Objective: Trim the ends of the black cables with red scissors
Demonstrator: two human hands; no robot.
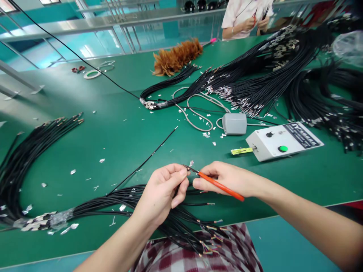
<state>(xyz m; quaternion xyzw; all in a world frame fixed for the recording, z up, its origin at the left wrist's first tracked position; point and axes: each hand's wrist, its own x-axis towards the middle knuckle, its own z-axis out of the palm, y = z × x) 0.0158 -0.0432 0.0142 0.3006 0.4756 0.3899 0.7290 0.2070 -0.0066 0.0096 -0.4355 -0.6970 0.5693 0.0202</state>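
Between the thumb and fingers of my left hand is the end of a black cable, pinched close to its tip. My right hand is wrapped round orange-handled cutters, whose jaws meet the cable end just beyond my left fingertips. A scrap of foil sits at the jaws. Under my left hand a bundle of black cables runs along the table; its stripped ends fan out near my lap, showing thin coloured wires. A single cable lies apart, angled away from the bundle.
A white control box with a green button stands right, beside a grey block on a cord. Large cable piles lie behind. A brown feather duster and tape roll are farther back. Another person works opposite.
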